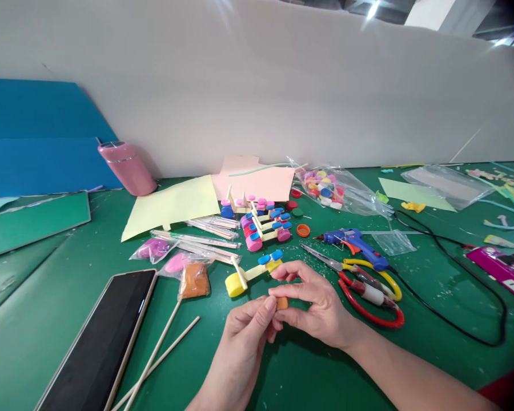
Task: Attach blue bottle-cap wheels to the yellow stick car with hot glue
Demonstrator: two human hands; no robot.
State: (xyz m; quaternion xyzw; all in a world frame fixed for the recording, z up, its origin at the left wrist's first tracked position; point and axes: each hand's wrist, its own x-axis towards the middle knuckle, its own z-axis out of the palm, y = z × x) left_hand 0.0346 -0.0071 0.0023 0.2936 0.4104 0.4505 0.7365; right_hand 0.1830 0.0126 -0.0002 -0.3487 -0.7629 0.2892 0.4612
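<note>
My left hand (pixel 253 334) and my right hand (pixel 314 297) meet in front of me, both closed on a small orange lump of modelling clay (pixel 282 303). Thumbs and fingertips pinch it from either side and cover part of it. Just beyond my fingers sits a small yellow model (pixel 236 284) with a pale stick frame and blue oval pieces on top. Left of it lies a packet of orange modelling clay (pixel 196 279). More small models (pixel 257 235) in pink and blue stand in a group farther back.
On the right lie pliers (pixel 370 285) with red and yellow handles, a blue glue gun (pixel 355 242) and a purple power strip (pixel 501 271). A phone (pixel 103 342) and wooden sticks (pixel 167 357) are at left. Behind are a bag of bottle caps (pixel 325 185) and a pink tumbler (pixel 128 169).
</note>
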